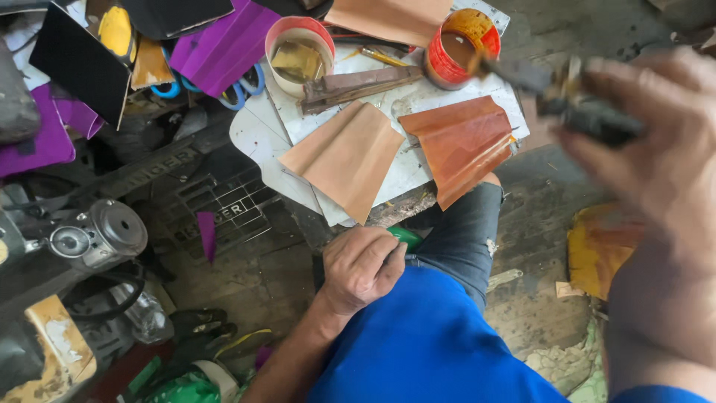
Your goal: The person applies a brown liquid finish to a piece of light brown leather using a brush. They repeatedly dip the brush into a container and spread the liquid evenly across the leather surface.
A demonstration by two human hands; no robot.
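Brush point(567, 93) in my right hand point(656, 164), raised close to the camera and blurred; my fingers are wrapped tight around its dark handle, and its tip hangs just beside the rim of the orange tin of adhesive point(461, 46). My left hand point(363, 265) rests low by my knee, curled into a fist around a small green thing point(406, 236) of which only an end shows. In front of me lies a white board point(261, 134) with two curved leather pieces on it: a tan one point(347, 157) to the left and a reddish-brown, glossy one point(462, 145) to the right, close beside each other but apart. Behind them stands a red-and-white tub point(300, 45) with a flat wooden strip point(362, 83) lying beside it. Purple sheets point(224, 45) and blue-handled scissors point(242, 86) sit farther left.
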